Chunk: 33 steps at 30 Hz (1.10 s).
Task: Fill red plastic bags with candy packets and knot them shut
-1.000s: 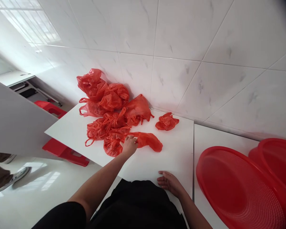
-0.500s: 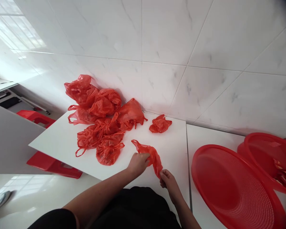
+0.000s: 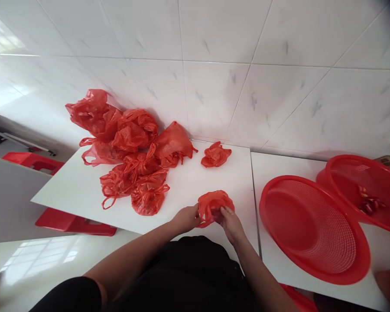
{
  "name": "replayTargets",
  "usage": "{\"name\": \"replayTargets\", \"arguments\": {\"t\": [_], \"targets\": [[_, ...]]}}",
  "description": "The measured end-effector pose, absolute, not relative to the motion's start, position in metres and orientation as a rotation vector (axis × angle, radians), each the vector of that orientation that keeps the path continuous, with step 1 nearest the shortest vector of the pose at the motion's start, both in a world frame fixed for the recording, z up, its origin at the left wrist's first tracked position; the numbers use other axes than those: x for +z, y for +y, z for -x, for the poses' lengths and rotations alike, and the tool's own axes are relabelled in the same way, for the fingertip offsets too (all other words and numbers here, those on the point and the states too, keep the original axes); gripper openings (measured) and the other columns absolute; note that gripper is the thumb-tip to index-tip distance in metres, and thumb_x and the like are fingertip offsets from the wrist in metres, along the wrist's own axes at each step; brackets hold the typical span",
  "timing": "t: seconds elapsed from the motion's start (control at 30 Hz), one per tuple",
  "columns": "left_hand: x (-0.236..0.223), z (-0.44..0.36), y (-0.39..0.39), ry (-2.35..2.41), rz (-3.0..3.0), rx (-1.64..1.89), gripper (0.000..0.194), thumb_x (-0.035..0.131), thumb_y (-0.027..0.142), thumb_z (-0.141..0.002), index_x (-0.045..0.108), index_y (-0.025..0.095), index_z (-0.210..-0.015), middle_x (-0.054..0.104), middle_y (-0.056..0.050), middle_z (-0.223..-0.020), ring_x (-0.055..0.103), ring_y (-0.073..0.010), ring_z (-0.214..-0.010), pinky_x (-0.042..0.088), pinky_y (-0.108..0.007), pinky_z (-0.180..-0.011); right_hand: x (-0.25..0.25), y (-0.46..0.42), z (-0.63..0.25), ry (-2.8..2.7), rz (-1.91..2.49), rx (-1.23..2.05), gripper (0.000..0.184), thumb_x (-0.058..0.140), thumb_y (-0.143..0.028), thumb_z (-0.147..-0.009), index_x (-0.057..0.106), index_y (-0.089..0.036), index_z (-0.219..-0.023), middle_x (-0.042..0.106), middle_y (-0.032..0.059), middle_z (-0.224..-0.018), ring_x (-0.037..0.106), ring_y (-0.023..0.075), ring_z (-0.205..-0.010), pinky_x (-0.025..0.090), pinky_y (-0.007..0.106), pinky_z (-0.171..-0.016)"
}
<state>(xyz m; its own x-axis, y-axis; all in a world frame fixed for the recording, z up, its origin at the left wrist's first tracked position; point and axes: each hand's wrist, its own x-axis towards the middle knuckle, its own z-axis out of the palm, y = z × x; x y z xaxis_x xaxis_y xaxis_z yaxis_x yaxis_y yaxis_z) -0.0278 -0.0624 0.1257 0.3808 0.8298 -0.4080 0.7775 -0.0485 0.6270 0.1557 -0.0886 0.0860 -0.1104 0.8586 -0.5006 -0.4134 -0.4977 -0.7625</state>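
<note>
Between my hands, over the front of the white table (image 3: pixel 178 203), a thin red plastic bag (image 3: pixel 217 200) is spread with its mouth opened into a ring. My left hand (image 3: pixel 186 219) pinches the bag's left edge. On the other side, my right hand (image 3: pixel 231 223) grips the right edge, its fingers partly inside the mouth. Another crumpled red plastic bag (image 3: pixel 216 155) lies alone farther back, near the wall. To the left is a heap of filled red plastic bags (image 3: pixel 133 134), several of them knotted; their contents are hard to make out.
On the adjoining table at right stands a large red plastic basket (image 3: pixel 299 221) with perforated sides. Behind it, a second red basket (image 3: pixel 341 173) holds small wrapped items (image 3: pixel 370 203). Tiled wall (image 3: pixel 214 95) borders the back. Red stools (image 3: pixel 68 221) stand at lower left.
The bag in my hands has gone from a narrow, stretched strip to an opened, rounded shape. My right hand has risen slightly. The view has shifted, showing more of the right side.
</note>
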Motion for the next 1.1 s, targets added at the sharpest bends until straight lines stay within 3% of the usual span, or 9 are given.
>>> {"name": "replayTargets", "arguments": {"t": [0.13,0.3,0.37,0.47,0.6,0.77,0.9,1.0,1.1], "targets": [[0.127,0.032,-0.062,1.555,-1.749,0.223,0.053,0.064,0.041,-0.074,0.052,0.022,-0.122,0.066,-0.008,-0.105,0.062,-0.0273,-0.099,0.047,-0.036,-0.085,0.096,-0.091,-0.147,-0.698,1.220,1.850,0.030,0.062,-0.042,-0.078,0.065,-0.016,-0.095,0.069,0.0074,-0.095,0.062,0.0211,-0.089,0.047,0.039,-0.084],[0.135,0.030,-0.056,1.533,-1.548,0.815,0.075,0.074,0.029,-0.064,0.042,0.022,-0.131,0.043,-0.009,-0.137,0.035,-0.0254,-0.132,0.031,-0.040,-0.108,0.110,-0.097,-0.136,-0.896,1.221,1.939,0.021,0.066,-0.033,-0.073,0.067,-0.014,-0.082,0.068,0.0050,-0.081,0.060,0.0182,-0.078,0.046,0.033,-0.074],[0.139,0.034,-0.045,1.407,-1.340,1.012,0.056,0.072,0.027,-0.066,0.053,0.021,-0.118,0.051,-0.007,-0.128,0.043,-0.0241,-0.124,0.033,-0.039,-0.106,0.111,-0.097,-0.138,-0.933,1.243,1.930,0.017,0.067,-0.030,-0.071,0.067,-0.015,-0.078,0.067,0.0034,-0.076,0.058,0.0170,-0.073,0.044,0.030,-0.070],[0.144,0.046,-0.026,1.314,-1.161,1.017,0.014,0.063,0.026,-0.073,0.063,0.017,-0.084,0.065,-0.004,-0.090,0.059,-0.0190,-0.090,0.044,-0.036,-0.090,0.103,-0.095,-0.150,-0.913,1.359,1.792,0.009,0.066,-0.023,-0.066,0.061,-0.017,-0.072,0.063,-0.0013,-0.069,0.053,0.0144,-0.066,0.040,0.027,-0.063],[0.150,0.062,-0.012,1.242,-0.954,0.998,0.016,0.061,0.031,-0.075,0.056,0.016,-0.070,0.059,0.001,-0.066,0.055,-0.0118,-0.062,0.049,-0.028,-0.067,0.086,-0.090,-0.182,-0.805,1.594,1.483,0.009,0.059,-0.013,-0.061,0.054,-0.021,-0.062,0.053,-0.0058,-0.056,0.044,0.0117,-0.057,0.031,0.025,-0.054],[0.149,0.065,-0.019,1.104,-0.670,0.917,0.024,0.067,0.033,-0.072,0.050,0.017,-0.069,0.057,0.002,-0.062,0.054,-0.0091,-0.052,0.046,-0.023,-0.054,0.073,-0.090,-0.215,-0.590,1.663,1.390,0.006,0.061,-0.022,-0.066,0.059,-0.021,-0.071,0.057,-0.0045,-0.057,0.046,0.0119,-0.051,0.032,0.024,-0.047],[0.145,0.062,-0.026,0.982,-0.506,0.838,0.021,0.070,0.021,-0.071,0.050,0.017,-0.075,0.064,-0.003,-0.072,0.063,-0.0156,-0.061,0.052,-0.031,-0.063,0.068,-0.085,-0.219,-0.366,1.506,1.555,0.019,0.069,-0.031,-0.066,0.060,-0.017,-0.075,0.059,-0.0010,-0.055,0.054,0.0154,-0.049,0.042,0.028,-0.045],[0.142,0.066,-0.029,0.907,-0.441,0.852,0.013,0.064,0.020,-0.076,0.052,0.017,-0.080,0.066,-0.005,-0.082,0.066,-0.0177,-0.074,0.053,-0.036,-0.075,0.067,-0.075,-0.222,-0.188,1.353,1.595,0.021,0.074,-0.025,-0.063,0.060,-0.018,-0.077,0.065,0.0007,-0.065,0.062,0.0162,-0.061,0.053,0.030,-0.057],[0.140,0.075,-0.028,0.889,-0.429,0.896,0.010,0.057,0.025,-0.085,0.057,0.016,-0.088,0.065,-0.004,-0.088,0.064,-0.0148,-0.080,0.053,-0.032,-0.079,0.070,-0.066,-0.230,-0.070,1.226,1.562,0.020,0.073,-0.018,-0.061,0.058,-0.020,-0.073,0.067,-0.0020,-0.071,0.065,0.0147,-0.071,0.056,0.029,-0.070]]}}
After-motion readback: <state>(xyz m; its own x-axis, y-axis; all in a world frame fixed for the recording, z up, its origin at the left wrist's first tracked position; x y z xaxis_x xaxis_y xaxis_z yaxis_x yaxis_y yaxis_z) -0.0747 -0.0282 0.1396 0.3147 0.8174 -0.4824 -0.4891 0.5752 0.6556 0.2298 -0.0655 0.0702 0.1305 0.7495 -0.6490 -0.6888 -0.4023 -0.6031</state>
